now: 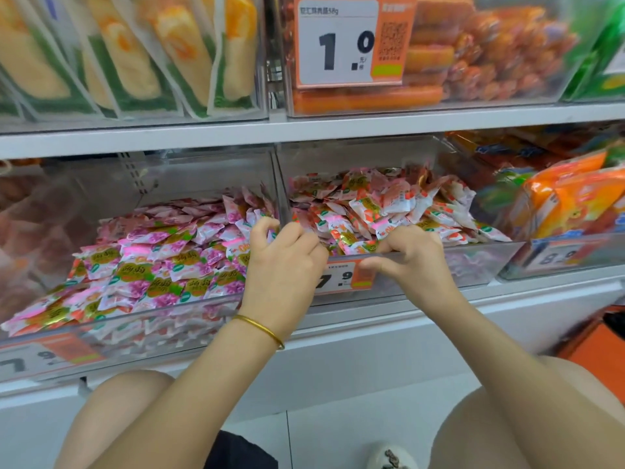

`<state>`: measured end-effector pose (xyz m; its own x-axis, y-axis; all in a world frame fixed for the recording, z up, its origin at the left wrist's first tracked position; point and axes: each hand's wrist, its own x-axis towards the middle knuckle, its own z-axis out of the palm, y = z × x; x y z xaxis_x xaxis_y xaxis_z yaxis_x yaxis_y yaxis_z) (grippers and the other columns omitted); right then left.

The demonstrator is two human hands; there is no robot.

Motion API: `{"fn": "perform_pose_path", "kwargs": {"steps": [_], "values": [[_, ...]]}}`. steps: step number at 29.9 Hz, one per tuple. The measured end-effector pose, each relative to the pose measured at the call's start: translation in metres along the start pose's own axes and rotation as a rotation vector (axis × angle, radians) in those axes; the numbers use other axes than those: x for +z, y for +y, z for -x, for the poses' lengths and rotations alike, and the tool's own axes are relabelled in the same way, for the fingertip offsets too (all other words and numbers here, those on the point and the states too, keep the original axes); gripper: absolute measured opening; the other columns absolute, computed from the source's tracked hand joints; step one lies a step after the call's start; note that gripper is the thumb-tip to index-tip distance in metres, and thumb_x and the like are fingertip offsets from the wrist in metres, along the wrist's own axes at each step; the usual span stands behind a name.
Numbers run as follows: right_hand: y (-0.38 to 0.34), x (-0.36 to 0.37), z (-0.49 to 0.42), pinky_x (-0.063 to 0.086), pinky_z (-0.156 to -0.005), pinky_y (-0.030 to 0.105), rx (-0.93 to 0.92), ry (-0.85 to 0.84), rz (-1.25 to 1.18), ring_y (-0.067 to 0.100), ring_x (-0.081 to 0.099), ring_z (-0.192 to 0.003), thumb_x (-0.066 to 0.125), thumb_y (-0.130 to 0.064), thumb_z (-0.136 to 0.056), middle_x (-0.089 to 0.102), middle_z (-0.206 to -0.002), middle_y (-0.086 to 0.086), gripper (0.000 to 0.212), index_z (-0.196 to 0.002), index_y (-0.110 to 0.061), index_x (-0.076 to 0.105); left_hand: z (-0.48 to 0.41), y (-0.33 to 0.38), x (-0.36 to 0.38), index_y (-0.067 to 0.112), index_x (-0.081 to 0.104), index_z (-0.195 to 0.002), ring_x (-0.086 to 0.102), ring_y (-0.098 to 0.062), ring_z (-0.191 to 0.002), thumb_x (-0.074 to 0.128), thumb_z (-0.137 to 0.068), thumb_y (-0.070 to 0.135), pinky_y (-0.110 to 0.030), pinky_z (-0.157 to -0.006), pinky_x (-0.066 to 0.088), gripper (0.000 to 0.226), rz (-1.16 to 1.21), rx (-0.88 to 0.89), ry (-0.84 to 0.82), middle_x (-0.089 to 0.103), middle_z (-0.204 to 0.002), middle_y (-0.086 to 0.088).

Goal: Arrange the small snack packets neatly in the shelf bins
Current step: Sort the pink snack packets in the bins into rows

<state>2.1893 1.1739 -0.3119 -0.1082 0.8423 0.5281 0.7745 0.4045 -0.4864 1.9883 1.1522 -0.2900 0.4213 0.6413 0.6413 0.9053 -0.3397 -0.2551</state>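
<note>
Both heaps look mostly jumbled: pink floral snack packets in the left clear plastic bin, red-and-white packets in the right clear plastic bin, whose front rim the right hand grips with curled fingers; left hand is curled at the divider, hold unclear.

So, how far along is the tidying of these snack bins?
Looks partly done. The pink packets in the left bin lie in fairly even rows at the front. In hand: the left hand digs in at the divider, fingers curled, and the right hand grips the front rim of the right bin. To do: the red packets in it are a loose heap.
</note>
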Motion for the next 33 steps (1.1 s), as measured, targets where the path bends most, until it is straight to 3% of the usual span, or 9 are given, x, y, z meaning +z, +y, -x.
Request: {"fn": "perform_pose_path", "kwargs": {"steps": [5, 13, 15, 17, 20, 24, 28, 33], "values": [[-0.003, -0.009, 0.006, 0.025, -0.068, 0.031, -0.035, -0.018, -0.003, 0.015, 0.046, -0.070, 0.072, -0.051, -0.063, 0.046, -0.062, -0.016, 0.035, -0.061, -0.018, 0.059, 0.010, 0.001, -0.005, 0.020, 0.065, -0.071, 0.059, -0.020, -0.076, 0.073, -0.076, 0.018, -0.040, -0.094, 0.027, 0.009, 0.058, 0.012, 0.057, 0.056, -0.067, 0.006], [-0.010, -0.013, 0.027, 0.024, -0.069, 0.031, -0.074, -0.099, 0.051, 0.016, 0.044, -0.070, 0.066, -0.050, -0.065, 0.053, -0.064, -0.004, 0.037, -0.064, -0.013, 0.063, 0.036, 0.003, -0.014, 0.022, 0.066, -0.079, 0.059, -0.020, -0.079, 0.066, -0.082, 0.024, -0.039, -0.090, 0.029, 0.003, 0.139, 0.103, 0.025, 0.059, -0.073, 0.007], [-0.010, -0.016, 0.026, 0.028, -0.069, 0.032, -0.075, -0.166, 0.066, 0.017, 0.046, -0.070, 0.071, -0.050, -0.068, 0.054, -0.065, -0.002, 0.038, -0.064, -0.013, 0.062, 0.041, -0.001, -0.020, 0.023, 0.067, -0.090, 0.057, -0.020, -0.089, 0.058, -0.083, 0.031, -0.038, -0.089, 0.029, 0.014, 0.191, 0.112, 0.026, 0.063, -0.085, 0.006], [-0.012, -0.019, 0.025, 0.032, -0.068, 0.033, -0.067, -0.211, 0.075, 0.018, 0.046, -0.072, 0.075, -0.045, -0.071, 0.052, -0.066, -0.004, 0.034, -0.066, -0.015, 0.060, 0.044, -0.010, -0.031, 0.023, 0.063, -0.097, 0.050, -0.020, -0.096, 0.055, -0.081, 0.037, -0.035, -0.083, 0.028, 0.022, 0.277, -0.021, 0.042, 0.062, -0.095, 0.005], [-0.016, -0.020, 0.025, 0.032, -0.063, 0.032, -0.083, -0.237, 0.113, 0.019, 0.046, -0.073, 0.074, -0.041, -0.074, 0.050, -0.067, -0.004, 0.032, -0.068, -0.014, 0.059, 0.052, -0.030, -0.037, 0.022, 0.056, -0.093, 0.041, -0.019, -0.088, 0.054, -0.080, 0.043, -0.030, -0.071, 0.022, 0.025, 0.338, -0.226, -0.013, 0.056, -0.090, 0.003], [-0.018, -0.019, 0.025, 0.033, -0.065, 0.034, -0.062, -0.201, 0.063, 0.018, 0.045, -0.072, 0.077, -0.034, -0.072, 0.051, -0.065, -0.004, 0.029, -0.066, -0.011, 0.061, 0.067, -0.034, -0.021, 0.020, 0.059, -0.092, 0.046, -0.022, -0.083, 0.064, -0.079, 0.036, -0.032, -0.067, 0.020, 0.021, 0.314, -0.203, -0.170, 0.055, -0.084, 0.003], [-0.018, -0.012, 0.032, 0.036, -0.066, 0.037, -0.051, -0.147, 0.044, 0.017, 0.045, -0.070, 0.079, -0.034, -0.069, 0.053, -0.065, -0.003, 0.029, -0.063, -0.012, 0.062, 0.061, -0.029, -0.021, 0.023, 0.060, -0.081, 0.052, -0.022, -0.076, 0.043, -0.083, 0.037, -0.030, -0.063, 0.012, 0.023, 0.363, -0.269, -0.153, 0.057, -0.078, 0.007], [-0.021, -0.011, 0.035, 0.035, -0.067, 0.036, -0.063, -0.150, 0.066, 0.017, 0.044, -0.069, 0.078, -0.036, -0.070, 0.052, -0.066, -0.002, 0.030, -0.065, -0.011, 0.062, 0.063, -0.029, -0.024, 0.020, 0.061, -0.079, 0.051, -0.023, -0.077, 0.059, -0.085, 0.025, -0.029, -0.064, 0.014, 0.008, 0.428, -0.306, -0.135, 0.057, -0.078, 0.005]]}}
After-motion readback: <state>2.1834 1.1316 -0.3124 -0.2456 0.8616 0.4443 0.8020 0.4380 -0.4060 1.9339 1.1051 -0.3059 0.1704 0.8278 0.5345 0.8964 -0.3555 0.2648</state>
